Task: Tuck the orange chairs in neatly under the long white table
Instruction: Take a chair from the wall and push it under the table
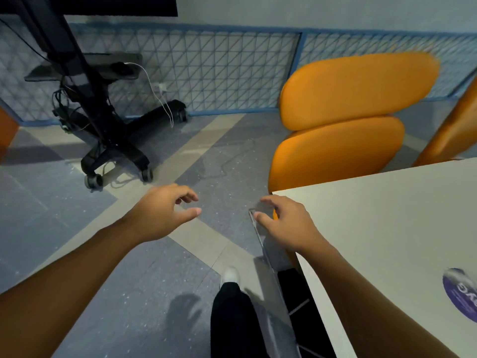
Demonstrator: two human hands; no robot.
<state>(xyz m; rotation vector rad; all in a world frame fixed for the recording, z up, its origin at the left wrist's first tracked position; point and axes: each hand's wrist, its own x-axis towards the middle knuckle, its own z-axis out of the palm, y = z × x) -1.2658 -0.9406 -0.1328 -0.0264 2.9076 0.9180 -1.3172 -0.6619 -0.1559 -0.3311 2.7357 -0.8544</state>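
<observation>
An orange chair [346, 117] with a two-cushion back stands at the far end of the long white table [387, 228], its lower part hidden behind the table's corner. A second orange chair [454, 130] shows at the right edge. My left hand [165, 210] hovers over the floor, left of the table corner, fingers loosely curled and holding nothing. My right hand [286, 223] is at the table's near corner with its fingers spread over the edge and a clear panel [268, 254] below it; whether it grips anything is unclear.
A black wheeled stand [108, 140] with cables and a white cord stands on the floor at the left. A blue-framed mesh panel [206, 73] runs along the wall. A round purple sticker [462, 293] lies on the table. My leg and white shoe [231, 275] are below.
</observation>
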